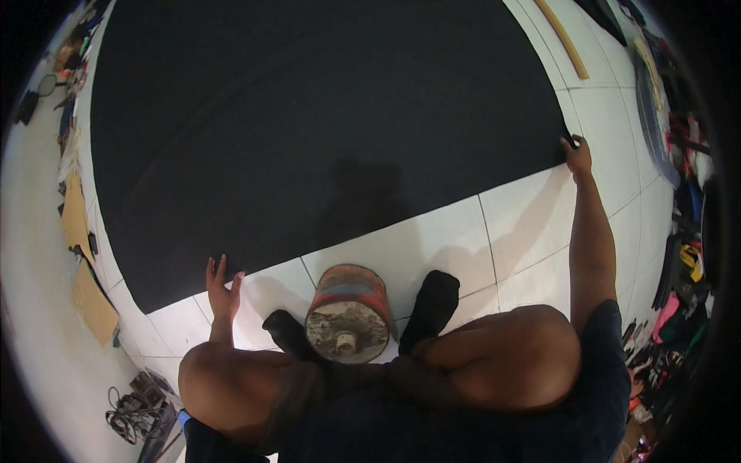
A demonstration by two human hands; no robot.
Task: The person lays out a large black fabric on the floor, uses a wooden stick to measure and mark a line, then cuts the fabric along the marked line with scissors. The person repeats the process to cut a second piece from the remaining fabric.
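Note:
A large black sheet of cloth (324, 116) lies spread flat over the white floor tiles, its near edge slanting up to the right. My right hand (578, 157), arm stretched out, pinches the sheet's near right corner between thumb and fingers. Over the near left part of the edge, my left hand (221, 293) has its fingers spread and holds nothing. Its fingertips reach over the cloth; whether they press on it I cannot tell. My head and shoulders cast a shadow on the middle of the sheet.
Between my black-socked feet (432, 305) stands a worn reddish cylinder (347, 332) with a rough grey face and a central stub. A yellowish strip (565, 40) lies at the far right. Cardboard pieces (94, 301) and cables (135, 417) line the left wall; mixed clutter (679, 309) fills the right side.

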